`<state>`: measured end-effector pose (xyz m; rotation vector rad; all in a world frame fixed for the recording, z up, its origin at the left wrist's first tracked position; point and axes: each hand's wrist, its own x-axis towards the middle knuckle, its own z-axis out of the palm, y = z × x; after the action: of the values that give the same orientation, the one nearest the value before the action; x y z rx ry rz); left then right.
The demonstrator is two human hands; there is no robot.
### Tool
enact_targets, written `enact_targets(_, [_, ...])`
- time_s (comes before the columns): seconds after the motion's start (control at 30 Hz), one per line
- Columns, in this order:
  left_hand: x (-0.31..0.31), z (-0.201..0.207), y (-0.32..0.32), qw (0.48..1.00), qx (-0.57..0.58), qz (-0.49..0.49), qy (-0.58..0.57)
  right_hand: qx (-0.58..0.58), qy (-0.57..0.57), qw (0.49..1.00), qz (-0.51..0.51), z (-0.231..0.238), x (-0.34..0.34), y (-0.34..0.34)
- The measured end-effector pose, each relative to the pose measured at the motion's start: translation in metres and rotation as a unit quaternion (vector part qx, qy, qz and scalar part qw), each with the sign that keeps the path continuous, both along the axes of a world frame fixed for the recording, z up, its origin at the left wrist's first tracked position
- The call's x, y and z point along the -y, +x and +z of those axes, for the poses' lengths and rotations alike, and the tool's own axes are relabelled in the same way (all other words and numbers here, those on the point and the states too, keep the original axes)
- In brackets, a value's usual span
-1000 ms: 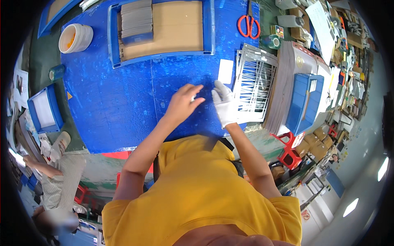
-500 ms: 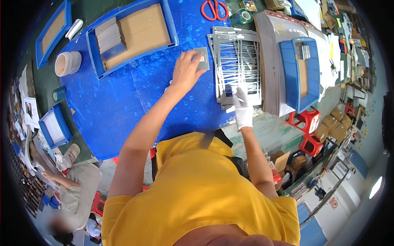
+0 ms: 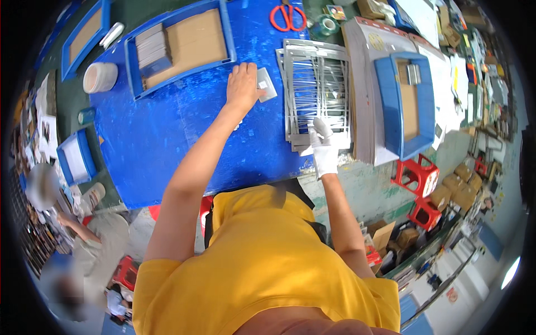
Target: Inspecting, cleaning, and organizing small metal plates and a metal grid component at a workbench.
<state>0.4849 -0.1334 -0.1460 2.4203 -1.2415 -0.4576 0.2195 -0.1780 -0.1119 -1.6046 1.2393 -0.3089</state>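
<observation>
At the middle of the blue table, my bare left hand [image 3: 243, 87] is closed on the left edge of a small square grey plate [image 3: 268, 88], its thumb near the plate's lower corner. The plate tilts slightly, with a pale mark on its face. My right hand [image 3: 322, 146], in a white glove, is at the near end of a loose stack of grey rectangular frames [image 3: 288, 95] with many thin cross strips. Its thumb stands away from the other fingers, and I see nothing held in it.
A blue tray [image 3: 228, 34] with a block of stacked pieces lies at the far left. Red-handled scissors [image 3: 288, 18] and a tape roll [image 3: 327, 25] are beyond the frames. Right of them stands a tall paper stack [image 3: 360, 95] bearing another blue tray [image 3: 385, 106]. A white tub [image 3: 100, 77] is at left.
My left hand has shifted slightly left and turned with the plate, which now sits at a slant. The right hand stays by the near end of the frames. The whole view has swung a little.
</observation>
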Motion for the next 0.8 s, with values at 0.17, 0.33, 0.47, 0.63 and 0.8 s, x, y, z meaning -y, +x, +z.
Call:
enact_targets(0.17, [-0.036,0.008,-0.016,0.952,-0.210,0.135,-0.178,-0.010,-0.036,0.995,0.097,0.008,-0.008,0.013])
enact_targets(0.33, [-0.094,0.033,-0.030,0.824,-0.370,0.313,-0.295,0.065,0.112,0.987,0.098,-0.006,-0.031,0.034])
enact_targets(0.47, [-0.155,0.003,-0.016,0.749,-0.339,0.417,-0.388,0.090,0.103,0.976,0.170,-0.014,-0.055,0.047])
enact_targets(0.63, [-0.230,-0.001,0.038,0.861,0.018,0.438,-0.258,0.059,0.073,0.972,0.216,-0.008,-0.082,0.060])
enact_targets(0.8, [-0.347,-0.039,0.159,0.833,0.157,0.517,-0.119,0.011,0.145,0.961,0.237,0.005,-0.098,0.052])
